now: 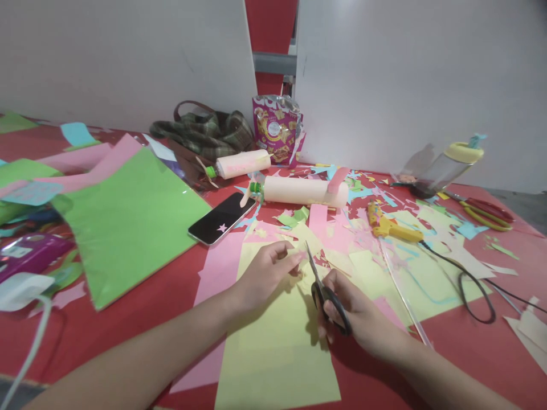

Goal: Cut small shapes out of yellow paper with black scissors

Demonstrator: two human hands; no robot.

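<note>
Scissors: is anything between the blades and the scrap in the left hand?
Nothing visible does. The scissors in the right hand point their blades right beside the scrap pinched by the left hand, above the yellow sheet. The phone and glue gun lie off to either side.

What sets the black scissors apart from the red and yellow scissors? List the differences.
Handles: the black scissors have black ones; the red and yellow scissors have red and yellow ones. State: the black scissors are held in the right hand over yellow paper; the red and yellow scissors lie untouched on the table. Both have metal blades.
</note>
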